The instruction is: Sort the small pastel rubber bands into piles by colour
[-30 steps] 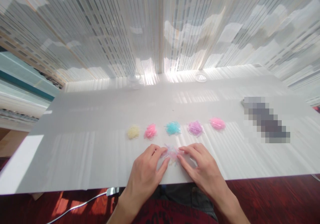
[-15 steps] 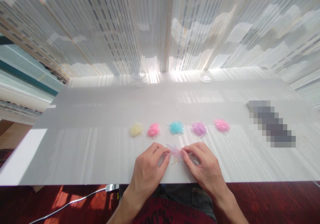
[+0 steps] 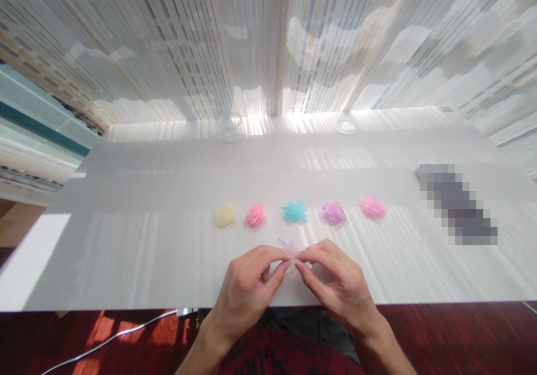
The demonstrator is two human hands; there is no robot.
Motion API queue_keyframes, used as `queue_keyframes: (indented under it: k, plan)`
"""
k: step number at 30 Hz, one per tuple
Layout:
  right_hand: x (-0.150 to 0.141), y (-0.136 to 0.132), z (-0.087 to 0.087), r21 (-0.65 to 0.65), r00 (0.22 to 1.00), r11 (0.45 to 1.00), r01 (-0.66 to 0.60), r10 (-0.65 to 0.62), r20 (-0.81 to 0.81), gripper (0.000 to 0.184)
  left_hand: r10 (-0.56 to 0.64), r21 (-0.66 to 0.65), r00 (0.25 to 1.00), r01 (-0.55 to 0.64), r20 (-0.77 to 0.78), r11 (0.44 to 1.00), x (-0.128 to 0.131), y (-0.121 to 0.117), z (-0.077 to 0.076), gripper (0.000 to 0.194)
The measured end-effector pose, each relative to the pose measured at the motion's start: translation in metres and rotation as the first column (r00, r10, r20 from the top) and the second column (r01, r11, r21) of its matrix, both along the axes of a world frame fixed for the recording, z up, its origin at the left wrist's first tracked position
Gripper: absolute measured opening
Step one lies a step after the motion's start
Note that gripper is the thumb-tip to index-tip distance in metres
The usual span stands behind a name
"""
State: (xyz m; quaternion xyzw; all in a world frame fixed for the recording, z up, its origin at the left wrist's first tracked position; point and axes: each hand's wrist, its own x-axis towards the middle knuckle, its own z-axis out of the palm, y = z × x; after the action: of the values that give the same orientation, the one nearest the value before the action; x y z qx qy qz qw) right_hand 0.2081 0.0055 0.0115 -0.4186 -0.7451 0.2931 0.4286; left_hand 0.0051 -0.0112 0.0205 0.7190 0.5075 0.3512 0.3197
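My left hand [image 3: 255,277] and my right hand [image 3: 333,274] meet near the table's front edge, each with thumb and forefinger pinched together. Their fingertips almost touch over a small mixed heap of thin pale strands [image 3: 289,245], mostly lilac and pink, that look like tiny elastic bands. Whatever is between the fingertips is too small to make out. Beyond the hands lies a row of similar heaps: a yellow heap [image 3: 226,215], a coral-pink heap [image 3: 255,216], a turquoise heap [image 3: 295,211], a purple heap [image 3: 334,213] and a light pink heap [image 3: 373,208].
On the white table [image 3: 168,168], a clear round container [image 3: 231,126] and a clear lid-like disc [image 3: 347,126] stand at the back. A pixelated dark object [image 3: 459,204] lies to the right. Behind hangs a striped curtain [image 3: 268,45]. A white cable [image 3: 113,338] runs below.
My hands have drawn closer together, fingertips now nearly meeting and covering more of the mixed heap. The coloured heaps stay in their row; the view has shifted slightly.
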Motion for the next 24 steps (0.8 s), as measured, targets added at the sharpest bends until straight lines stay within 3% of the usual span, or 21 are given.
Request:
queue_keyframes:
  k: [8, 24]
  plan:
    - [-0.001, 0.0, 0.002, -0.017, 0.999, 1.0, 0.002, -0.003, -0.034, 0.014, 0.025, -0.015, 0.998, -0.024, 0.052, 1.0, 0.003, 0.001, -0.002, 0.012]
    - [-0.003, 0.007, 0.008, -0.004, 0.998, 1.0, -0.021, 0.021, 0.051, 0.012, 0.115, 0.029, 0.979, -0.121, 0.166, 0.992, 0.007, 0.005, -0.013, 0.013]
